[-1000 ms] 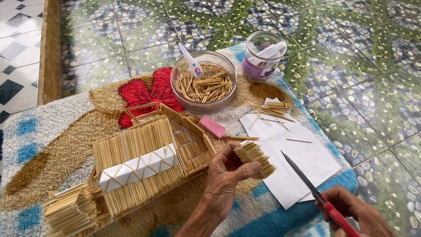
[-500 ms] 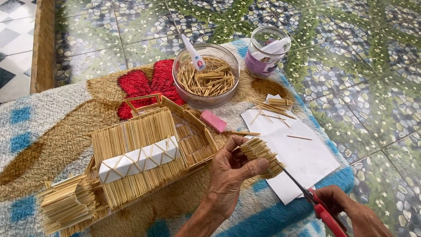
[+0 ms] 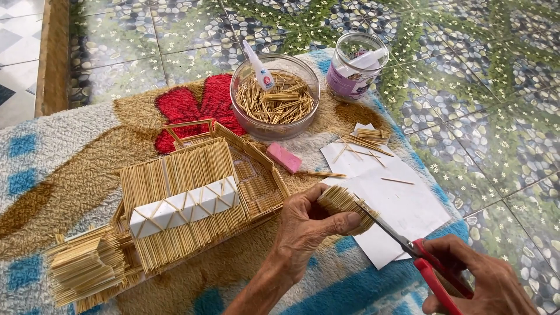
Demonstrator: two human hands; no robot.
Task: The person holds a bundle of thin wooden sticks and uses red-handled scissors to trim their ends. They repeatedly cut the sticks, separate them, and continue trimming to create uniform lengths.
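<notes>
- The left hand [image 3: 306, 224] grips a small glued panel of toothpicks [image 3: 344, 204] above the rug [image 3: 70, 169], beside the toothpick house model [image 3: 186, 198].
- The right hand [image 3: 484, 286] is closed on the red-handled scissors [image 3: 408, 248].
- Change: the scissor blades, well clear of the panel a second ago, now meet its edge, so trimming looks under way.
- The panel sits slightly lower and further right than earlier.

Left hand [image 3: 303, 230] and right hand [image 3: 475, 286], grips closed
</notes>
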